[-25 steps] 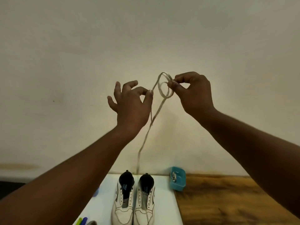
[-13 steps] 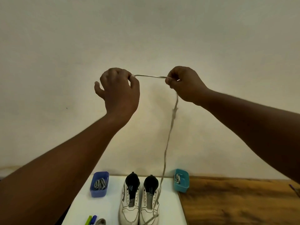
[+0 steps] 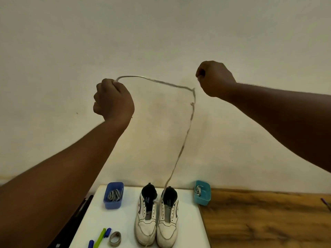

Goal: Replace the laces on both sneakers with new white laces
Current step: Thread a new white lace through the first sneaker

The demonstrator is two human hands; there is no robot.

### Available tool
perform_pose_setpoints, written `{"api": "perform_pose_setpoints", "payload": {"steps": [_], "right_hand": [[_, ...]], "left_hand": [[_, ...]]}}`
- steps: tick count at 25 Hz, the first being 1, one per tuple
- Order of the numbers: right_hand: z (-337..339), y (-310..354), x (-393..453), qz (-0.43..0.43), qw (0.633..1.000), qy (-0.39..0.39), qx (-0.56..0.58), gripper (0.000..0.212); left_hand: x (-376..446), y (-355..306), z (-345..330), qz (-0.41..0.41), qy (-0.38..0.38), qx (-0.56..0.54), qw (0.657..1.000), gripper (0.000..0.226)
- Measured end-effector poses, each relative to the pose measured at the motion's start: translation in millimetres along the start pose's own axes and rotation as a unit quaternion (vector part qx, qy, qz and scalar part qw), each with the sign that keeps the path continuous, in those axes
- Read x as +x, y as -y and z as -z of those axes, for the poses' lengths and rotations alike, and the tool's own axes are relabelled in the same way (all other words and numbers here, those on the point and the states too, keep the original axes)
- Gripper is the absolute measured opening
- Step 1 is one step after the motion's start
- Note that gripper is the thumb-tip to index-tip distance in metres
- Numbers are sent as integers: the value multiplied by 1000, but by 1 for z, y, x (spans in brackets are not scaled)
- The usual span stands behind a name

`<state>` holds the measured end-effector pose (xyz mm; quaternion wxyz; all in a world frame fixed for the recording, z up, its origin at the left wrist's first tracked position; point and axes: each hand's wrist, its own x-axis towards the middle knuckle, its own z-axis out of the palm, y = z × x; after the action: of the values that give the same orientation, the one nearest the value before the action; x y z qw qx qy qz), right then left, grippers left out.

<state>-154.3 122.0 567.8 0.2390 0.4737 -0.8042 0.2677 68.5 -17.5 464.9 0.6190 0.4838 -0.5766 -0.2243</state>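
Change: both hands have pulled way apart since half a second back, and the stretch of lace between them, taut before, now sags into an arc.
Left hand: left hand (image 3: 113,99) is a closed fist up in front of the wall, fingers curled round one end of the worn greyish-beige flat shoelace (image 3: 186,140), which comes out of the top of the fist.
Right hand: right hand (image 3: 214,77) is balled up too, raised a bit higher and well apart from the left. Honestly can't tell if it's got hold of the lace; the bend in the lace sits just below and beside it.
Lace path: arcs from the left fist over to that bend, then drops past a small knot down to the collar of the right-side shoe.
Sneakers: pair of white leather sneakers with black collars (image 3: 157,217), side by side, toes towards the camera, eyelets unlaced, on a white tabletop (image 3: 188,230).
Bins: blue plastic tub (image 3: 113,195) left of the shoes with grey laces in it; teal plastic tub (image 3: 202,193) on the right, at the white top's edge, with a pale lace bundle inside.
Other bits: green and blue markers (image 3: 100,238) and a grey tape roll (image 3: 115,238) near the front; brown wooden surface (image 3: 268,221) off to the right.
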Motion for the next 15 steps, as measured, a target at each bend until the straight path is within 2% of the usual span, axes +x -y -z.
{"api": "perform_pose_setpoints", "payload": {"steps": [2, 3, 5, 6, 7, 8, 9, 11, 12, 13, 15], "right_hand": [[-4, -4, 4, -28, 999, 20, 40, 14], [-13, -1, -3, -31, 989, 81, 119, 19], [-45, 20, -37, -1, 919, 282, 275, 70], [-67, 33, -59, 24, 881, 360, 305, 87], [-91, 45, -78, 45, 854, 407, 321, 90], [-113, 55, -93, 57, 838, 424, 338, 81], [-132, 61, -103, 58, 836, 420, 349, 62], [-154, 63, -110, 44, 850, 392, 348, 22], [-160, 57, -107, 35, 863, 378, 333, 14], [-162, 48, -103, 26, 879, 365, 307, 12], [-164, 22, -93, -2, 907, 337, 255, 11]], "left_hand": [[1, 9, -5, 29, 12, -88, 996, 31], [-3, 10, -9, 28, 45, -147, 988, 29], [-16, 9, -16, -4, 142, -198, 970, 26], [-23, 5, -18, -33, 192, -198, 961, 25], [-28, -1, -20, -61, 230, -197, 951, 26], [-30, -8, -22, -80, 252, -196, 944, 26], [-29, -14, -24, -90, 262, -199, 940, 26], [-22, -25, -24, -87, 260, -236, 932, 24], [-15, -29, -23, -78, 242, -264, 931, 23], [-6, -32, -20, -66, 214, -299, 928, 23], [9, -40, -9, -45, 87, -386, 917, 22]]}}
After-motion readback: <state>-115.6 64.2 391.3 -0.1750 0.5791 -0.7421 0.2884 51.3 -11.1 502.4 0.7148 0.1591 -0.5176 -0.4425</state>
